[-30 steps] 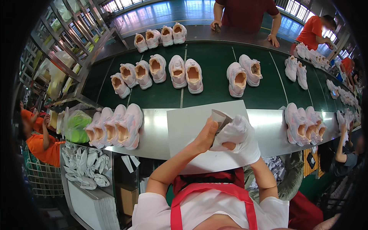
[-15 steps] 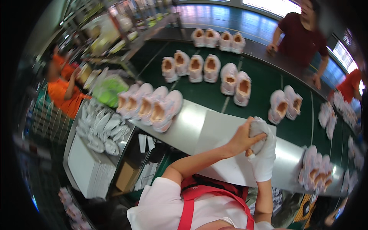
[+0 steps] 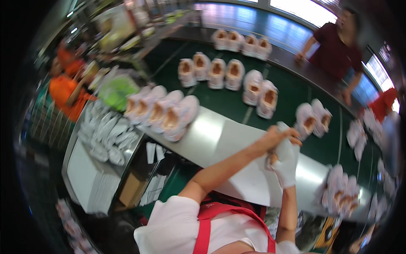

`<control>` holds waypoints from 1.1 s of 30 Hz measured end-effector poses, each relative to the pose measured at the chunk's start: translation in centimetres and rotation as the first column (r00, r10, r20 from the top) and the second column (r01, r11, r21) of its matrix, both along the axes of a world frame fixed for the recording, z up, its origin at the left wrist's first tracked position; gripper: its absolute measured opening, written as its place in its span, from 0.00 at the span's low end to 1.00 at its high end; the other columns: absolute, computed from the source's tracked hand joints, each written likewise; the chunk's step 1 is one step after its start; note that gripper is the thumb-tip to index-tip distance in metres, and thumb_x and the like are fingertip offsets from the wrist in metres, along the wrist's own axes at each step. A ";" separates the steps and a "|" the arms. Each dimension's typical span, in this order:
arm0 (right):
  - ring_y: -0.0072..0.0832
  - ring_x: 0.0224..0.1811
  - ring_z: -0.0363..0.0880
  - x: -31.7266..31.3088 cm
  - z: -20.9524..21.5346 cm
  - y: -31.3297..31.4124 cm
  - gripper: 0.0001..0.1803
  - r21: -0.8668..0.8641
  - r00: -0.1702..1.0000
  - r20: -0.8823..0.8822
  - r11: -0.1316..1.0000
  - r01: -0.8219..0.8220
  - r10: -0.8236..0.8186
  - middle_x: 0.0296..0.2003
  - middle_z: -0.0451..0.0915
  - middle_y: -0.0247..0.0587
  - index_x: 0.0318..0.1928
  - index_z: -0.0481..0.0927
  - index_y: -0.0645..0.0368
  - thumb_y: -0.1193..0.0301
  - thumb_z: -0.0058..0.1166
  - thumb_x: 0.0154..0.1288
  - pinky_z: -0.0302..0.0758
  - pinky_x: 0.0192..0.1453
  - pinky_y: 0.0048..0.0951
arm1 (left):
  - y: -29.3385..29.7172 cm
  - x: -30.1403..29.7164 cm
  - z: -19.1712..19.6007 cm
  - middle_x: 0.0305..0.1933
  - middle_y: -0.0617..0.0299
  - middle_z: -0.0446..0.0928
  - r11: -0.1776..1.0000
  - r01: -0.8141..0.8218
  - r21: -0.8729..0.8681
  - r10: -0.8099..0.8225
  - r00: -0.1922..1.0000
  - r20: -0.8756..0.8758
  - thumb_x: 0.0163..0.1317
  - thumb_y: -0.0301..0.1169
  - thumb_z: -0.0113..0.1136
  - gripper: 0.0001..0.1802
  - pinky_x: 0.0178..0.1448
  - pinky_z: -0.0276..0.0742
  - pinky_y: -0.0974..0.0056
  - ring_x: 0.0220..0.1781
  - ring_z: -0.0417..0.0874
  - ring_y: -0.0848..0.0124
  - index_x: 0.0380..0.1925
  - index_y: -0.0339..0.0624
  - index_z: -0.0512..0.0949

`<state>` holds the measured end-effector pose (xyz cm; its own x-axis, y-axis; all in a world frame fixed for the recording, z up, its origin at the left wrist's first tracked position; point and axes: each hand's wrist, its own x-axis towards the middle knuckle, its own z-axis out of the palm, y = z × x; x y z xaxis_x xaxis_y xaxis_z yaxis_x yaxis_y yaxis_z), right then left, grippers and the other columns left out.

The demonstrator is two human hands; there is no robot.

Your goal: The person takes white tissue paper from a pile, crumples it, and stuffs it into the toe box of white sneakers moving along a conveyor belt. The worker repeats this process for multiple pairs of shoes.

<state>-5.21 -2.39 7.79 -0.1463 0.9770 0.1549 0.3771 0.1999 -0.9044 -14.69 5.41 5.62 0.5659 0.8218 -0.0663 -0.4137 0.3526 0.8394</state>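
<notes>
Over the metal bench I hold a pale shoe (image 3: 282,146), largely hidden by my hands and blurred. My bare left hand (image 3: 277,136) is closed round its upper end. My right hand (image 3: 288,167), in a white glove, grips it from below and the right side; a small tan patch shows at its lower left. Beneath the hands lies a light grey sheet (image 3: 241,146) on the bench top. Pairs of pale pink-white shoes (image 3: 268,99) stand beyond the hands on the green belt.
To the left, a row of shoes (image 3: 173,116) stands on the metal bench (image 3: 205,127); more shoes (image 3: 341,192) stand at its right end. A bin (image 3: 67,169) holds white crumpled pieces and stacked sheets. A person in dark red (image 3: 334,51) stands across the belt; workers in orange (image 3: 65,93) are left.
My left hand has shifted up over the shoe's upper end, its fingers now reaching across the top. Both hands sit slightly lower in the picture, and the whole view has tilted a little.
</notes>
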 end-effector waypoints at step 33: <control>0.36 0.46 0.80 17.8 -4.9 19.6 0.14 -0.408 0.184 0.905 0.905 0.121 0.383 0.44 0.81 0.39 0.42 0.83 0.47 0.61 0.50 0.58 0.77 0.47 0.33 | 18.9 17.2 -5.8 0.41 0.40 0.78 0.493 0.533 0.687 0.244 0.674 -0.698 0.63 0.40 0.46 0.19 0.48 0.74 0.52 0.44 0.79 0.48 0.39 0.34 0.76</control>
